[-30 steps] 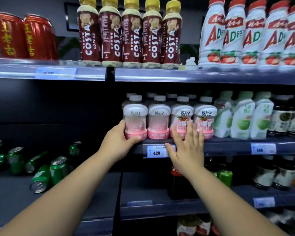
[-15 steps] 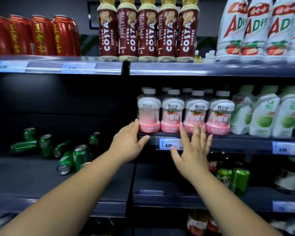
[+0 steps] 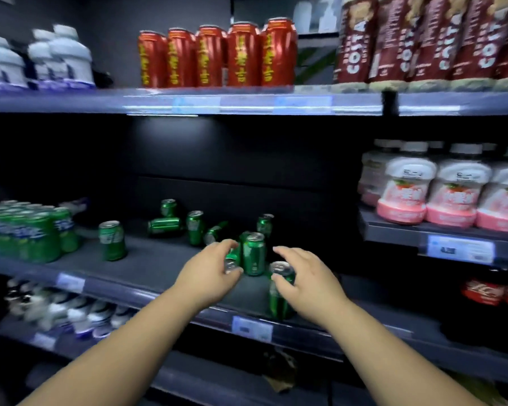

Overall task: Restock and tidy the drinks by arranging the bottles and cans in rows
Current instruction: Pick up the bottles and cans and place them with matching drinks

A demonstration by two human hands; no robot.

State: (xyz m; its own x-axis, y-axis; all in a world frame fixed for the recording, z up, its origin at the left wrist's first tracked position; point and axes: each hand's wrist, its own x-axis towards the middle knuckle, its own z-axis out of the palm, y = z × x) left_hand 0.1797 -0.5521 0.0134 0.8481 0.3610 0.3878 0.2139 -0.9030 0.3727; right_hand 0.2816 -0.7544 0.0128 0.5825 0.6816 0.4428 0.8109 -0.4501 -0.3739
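Several green cans are scattered on the dark middle shelf (image 3: 159,268), some upright, some on their sides. My left hand (image 3: 208,273) curls around a tipped green can (image 3: 232,260) whose silver end shows between thumb and fingers. An upright green can (image 3: 254,253) stands just behind, between my hands. My right hand (image 3: 308,282) is spread beside another upright green can (image 3: 277,300) near the shelf's front edge, thumb touching its rim, fingers not closed. A lone upright can (image 3: 112,240) stands further left.
A neat block of green cans (image 3: 27,232) fills the shelf's left end. Red cans (image 3: 217,55) and coffee bottles (image 3: 423,42) stand on the top shelf, pink bottles (image 3: 452,189) on the right shelf, cola bottles (image 3: 493,291) lower right.
The view has swung left, away from the pink bottles. Both hands left that shelf's edge and dropped to the scattered green cans; my left hand has closed on a tipped can.
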